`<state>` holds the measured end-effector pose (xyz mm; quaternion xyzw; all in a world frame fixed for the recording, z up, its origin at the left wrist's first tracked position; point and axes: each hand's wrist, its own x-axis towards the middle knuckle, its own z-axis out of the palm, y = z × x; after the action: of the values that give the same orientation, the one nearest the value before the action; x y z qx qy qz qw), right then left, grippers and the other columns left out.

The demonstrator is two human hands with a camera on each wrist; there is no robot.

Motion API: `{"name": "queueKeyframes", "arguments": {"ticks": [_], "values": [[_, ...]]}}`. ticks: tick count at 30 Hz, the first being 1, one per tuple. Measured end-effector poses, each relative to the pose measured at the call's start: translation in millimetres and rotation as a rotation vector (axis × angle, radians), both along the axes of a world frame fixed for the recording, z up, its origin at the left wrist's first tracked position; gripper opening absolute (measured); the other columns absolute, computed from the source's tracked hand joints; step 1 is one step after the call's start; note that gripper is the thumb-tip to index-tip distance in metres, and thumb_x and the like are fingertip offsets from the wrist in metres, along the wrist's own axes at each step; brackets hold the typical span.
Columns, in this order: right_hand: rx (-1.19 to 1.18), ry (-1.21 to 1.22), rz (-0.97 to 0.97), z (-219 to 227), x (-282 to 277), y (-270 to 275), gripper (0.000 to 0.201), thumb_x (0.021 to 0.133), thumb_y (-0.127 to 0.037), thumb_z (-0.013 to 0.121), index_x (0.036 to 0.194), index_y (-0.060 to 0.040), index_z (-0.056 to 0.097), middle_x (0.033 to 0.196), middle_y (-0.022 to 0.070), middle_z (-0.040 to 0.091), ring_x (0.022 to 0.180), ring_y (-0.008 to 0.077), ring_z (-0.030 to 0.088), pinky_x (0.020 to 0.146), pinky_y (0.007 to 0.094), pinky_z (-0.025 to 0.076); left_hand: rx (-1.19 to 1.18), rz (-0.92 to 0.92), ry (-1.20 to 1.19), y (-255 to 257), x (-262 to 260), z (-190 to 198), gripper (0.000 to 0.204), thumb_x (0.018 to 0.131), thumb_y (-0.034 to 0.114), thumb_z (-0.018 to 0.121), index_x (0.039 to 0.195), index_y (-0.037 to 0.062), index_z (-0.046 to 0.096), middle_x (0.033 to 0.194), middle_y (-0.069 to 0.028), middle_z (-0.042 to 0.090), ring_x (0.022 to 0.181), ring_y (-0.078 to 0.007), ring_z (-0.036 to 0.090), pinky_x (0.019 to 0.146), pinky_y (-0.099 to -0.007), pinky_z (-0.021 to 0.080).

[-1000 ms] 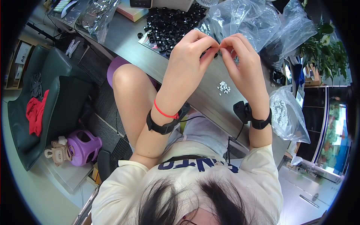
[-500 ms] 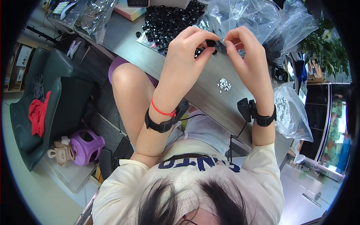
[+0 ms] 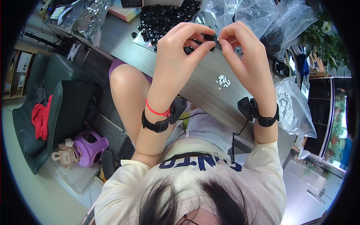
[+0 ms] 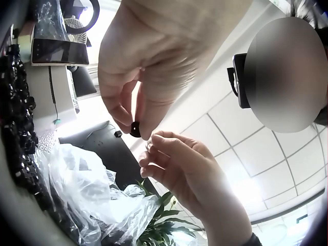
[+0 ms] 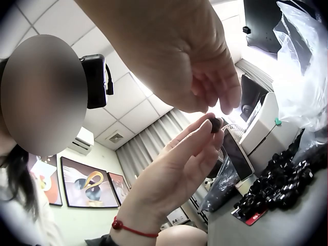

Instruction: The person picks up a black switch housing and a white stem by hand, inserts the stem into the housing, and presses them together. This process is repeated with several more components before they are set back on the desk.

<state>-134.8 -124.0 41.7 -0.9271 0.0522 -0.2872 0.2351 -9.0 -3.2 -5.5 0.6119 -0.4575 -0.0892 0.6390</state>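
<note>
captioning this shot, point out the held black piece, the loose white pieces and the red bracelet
black piece (image 4: 135, 129), left wrist view: its middle
white pieces (image 3: 223, 81), head view: cluster's middle
red bracelet (image 5: 117, 224), right wrist view: its bead

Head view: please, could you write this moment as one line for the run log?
left hand: pinches black piece; right hand: close beside it, grip unclear; white pieces: loose on table; black heap: beyond left hand
</note>
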Motion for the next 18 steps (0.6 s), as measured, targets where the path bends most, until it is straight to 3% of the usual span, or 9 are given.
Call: {"name": "queueKeyframes", "arguments": {"ticks": [6,13,18], "values": [[-0.032,-0.010,0.014,2,-1,3,0.010,0.089,0.002,0.060,0.098,0.0027,0.056,0.093,0.0096,0.059,0.080,0.0191,0.062,0.074,0.0279,0.051,0.074,-0.013,0.043,3,-2,7,0.023,0.085,0.001,0.074,0.108,0.0033,0.072,0.095,-0.0041,0.067,0.084,-0.0115,0.066,0.073,-0.0216,0.051],[-0.055,-0.016,0.021,-2,0,3,0.010,0.088,0.003,0.060,0.098,0.0025,0.056,0.092,0.0097,0.058,0.080,0.0193,0.062,0.074,0.0283,0.050,-0.059,-0.016,-0.174,-1,3,-3,0.031,0.083,-0.002,0.073,0.113,0.0032,0.071,0.099,-0.0057,0.069,0.088,-0.0132,0.068,0.077,-0.0245,0.054],[-0.087,0.002,0.010,-4,1,4,0.011,0.088,0.003,0.060,0.098,0.0018,0.056,0.092,0.0103,0.057,0.079,0.0207,0.061,0.073,0.0295,0.050,-0.075,-0.018,-0.108,-1,2,0,0.038,0.081,-0.004,0.072,0.118,0.0046,0.069,0.102,-0.0068,0.070,0.088,-0.0137,0.068,0.078,-0.0254,0.055]]}}
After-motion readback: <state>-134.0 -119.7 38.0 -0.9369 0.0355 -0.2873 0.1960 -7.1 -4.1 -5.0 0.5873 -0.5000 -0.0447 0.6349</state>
